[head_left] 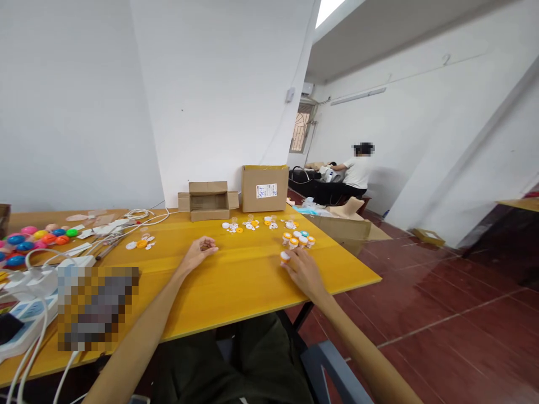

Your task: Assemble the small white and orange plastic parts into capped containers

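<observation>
My right hand [306, 275] is closed on a small jar [285, 256] with a white and orange top, at the near side of a cluster of similar small jars [298, 239]. Their lids are orange, white and blue. My left hand [200, 253] rests above the yellow table [236, 280] with loosely curled fingers, a gap between thumb and fingers, and nothing visible in it. Beyond my hands, a row of small piles holds white pieces, orange rings and clear cups; the nearest to my left hand is a pile of white and orange parts [233, 227].
An open cardboard box [209, 202] and a taller labelled carton [265, 191] stand at the back edge. On the left lie a power strip [29, 314] with cables, colourful balls [25, 246] and a blurred dark object [101, 308]. A person [357, 171] sits farther back.
</observation>
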### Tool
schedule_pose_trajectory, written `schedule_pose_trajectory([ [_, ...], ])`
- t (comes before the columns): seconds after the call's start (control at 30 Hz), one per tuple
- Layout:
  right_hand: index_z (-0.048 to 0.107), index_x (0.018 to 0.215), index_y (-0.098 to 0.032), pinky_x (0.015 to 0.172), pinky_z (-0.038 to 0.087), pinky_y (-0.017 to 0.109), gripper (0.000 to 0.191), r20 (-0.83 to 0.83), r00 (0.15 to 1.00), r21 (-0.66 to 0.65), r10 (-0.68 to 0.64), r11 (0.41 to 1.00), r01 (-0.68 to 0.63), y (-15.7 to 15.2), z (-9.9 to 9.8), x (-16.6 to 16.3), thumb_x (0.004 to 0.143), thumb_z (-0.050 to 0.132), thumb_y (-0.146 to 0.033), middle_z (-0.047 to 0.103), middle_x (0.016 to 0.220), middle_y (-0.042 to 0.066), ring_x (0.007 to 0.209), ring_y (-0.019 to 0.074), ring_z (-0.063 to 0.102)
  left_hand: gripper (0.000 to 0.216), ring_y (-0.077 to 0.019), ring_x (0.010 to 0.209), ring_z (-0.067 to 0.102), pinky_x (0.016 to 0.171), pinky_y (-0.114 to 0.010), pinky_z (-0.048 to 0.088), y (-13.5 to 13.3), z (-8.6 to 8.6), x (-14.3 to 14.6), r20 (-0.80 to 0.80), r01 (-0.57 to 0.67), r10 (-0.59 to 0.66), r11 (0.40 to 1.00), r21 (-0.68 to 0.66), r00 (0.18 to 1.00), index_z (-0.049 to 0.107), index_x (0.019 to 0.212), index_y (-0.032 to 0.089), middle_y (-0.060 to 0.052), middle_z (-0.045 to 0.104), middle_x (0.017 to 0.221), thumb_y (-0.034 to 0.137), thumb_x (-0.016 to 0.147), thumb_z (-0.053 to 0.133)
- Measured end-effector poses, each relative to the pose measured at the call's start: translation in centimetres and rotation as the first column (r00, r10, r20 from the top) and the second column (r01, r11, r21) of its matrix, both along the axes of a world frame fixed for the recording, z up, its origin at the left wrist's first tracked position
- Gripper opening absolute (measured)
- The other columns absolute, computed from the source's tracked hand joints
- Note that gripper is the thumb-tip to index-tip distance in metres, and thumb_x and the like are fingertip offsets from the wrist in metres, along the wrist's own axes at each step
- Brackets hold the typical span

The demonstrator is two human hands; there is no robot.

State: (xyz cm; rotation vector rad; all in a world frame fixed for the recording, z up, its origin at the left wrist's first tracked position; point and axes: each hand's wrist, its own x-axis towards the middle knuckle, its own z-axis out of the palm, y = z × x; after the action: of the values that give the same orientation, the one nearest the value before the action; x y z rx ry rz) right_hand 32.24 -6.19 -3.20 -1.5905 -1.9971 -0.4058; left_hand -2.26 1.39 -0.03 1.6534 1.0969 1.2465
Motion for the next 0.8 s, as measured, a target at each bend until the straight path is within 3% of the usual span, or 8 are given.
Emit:
schedule_pose_trajectory([
  [0.17,0.065,0.111,-0.024,0.082,0.05,0.04,0.027,0.013,0.973,-0.014,-0.233,0.972,0.233,0.0,-0.1,5.3,0.088,0.051,-0.031,0.067,0.101,0.012,0.095,0.029,0.062,0.025,-0.0212,0.083,0.067,0.084,-0.036,0.054,0.5,-0.4,-0.4,-0.032,-0.068,0.069,0.997,0.041,0.997,0.064,0.072,0.021,-0.002,0.07,0.076,0.038,0.061,0.078],
  [0.4,0.06,0.114,-0.018,0.078,0.052,0.039,0.031,-0.096,0.91,-0.172,-0.403,0.907,0.383,1.8,0.5,7.9,0.088,0.051,-0.031,0.064,0.115,0.017,0.099,0.0308,0.064,0.017,-0.0201,0.079,0.066,0.08,-0.034,0.053,1.0,-0.7,-1.0,-0.038,-0.129,0.133,0.988,0.083,0.99,0.062,0.069,0.021,-0.001,0.068,0.074,0.032,0.063,0.075],
  [0.47,0.056,0.121,-0.015,0.085,0.051,0.043,0.041,-0.109,0.917,-0.131,-0.384,0.92,0.37,1.9,0.3,8.1,0.088,0.054,-0.039,0.063,0.117,0.02,0.105,0.0341,0.062,0.015,-0.0199,0.078,0.065,0.079,-0.033,0.052,1.1,-0.7,-1.0,-0.026,-0.153,0.156,0.984,0.095,0.987,0.062,0.068,0.021,-0.001,0.068,0.073,0.03,0.064,0.074],
  [0.6,0.043,0.135,-0.012,0.098,0.042,0.057,0.067,-0.115,0.959,0.077,-0.26,0.96,0.27,1.7,0.4,7.3,0.088,0.048,-0.059,0.057,0.126,0.026,0.118,0.0411,0.052,0.008,-0.0201,0.076,0.064,0.079,-0.034,0.051,1.2,-0.9,-1.1,-0.038,-0.237,0.242,0.966,0.105,0.97,0.062,0.069,0.021,-0.001,0.067,0.072,0.022,0.067,0.069],
  [0.7,0.032,0.145,-0.013,0.106,0.036,0.058,0.073,-0.133,0.982,0.153,-0.135,0.976,0.155,1.7,0.7,4.3,0.091,0.042,-0.061,0.046,0.14,0.025,0.13,0.04,0.043,0.006,-0.0215,0.08,0.064,0.082,-0.036,0.05,0.9,-1.1,-1.2,-0.09,-0.287,0.299,0.95,0.127,0.95,0.062,0.071,0.022,-0.002,0.067,0.075,0.017,0.069,0.066],
  [0.8,0.021,0.152,-0.017,0.113,0.03,0.057,0.075,-0.117,0.992,0.134,0.045,0.991,-0.029,2.0,0.1,-0.3,0.093,0.04,-0.06,0.031,0.154,0.021,0.142,0.0369,0.03,0.012,-0.024,0.088,0.063,0.088,-0.037,0.048,0.4,-1.4,-1.5,-0.184,-0.295,0.327,0.938,0.182,0.927,0.064,0.074,0.024,-0.004,0.068,0.081,0.013,0.068,0.067],
])
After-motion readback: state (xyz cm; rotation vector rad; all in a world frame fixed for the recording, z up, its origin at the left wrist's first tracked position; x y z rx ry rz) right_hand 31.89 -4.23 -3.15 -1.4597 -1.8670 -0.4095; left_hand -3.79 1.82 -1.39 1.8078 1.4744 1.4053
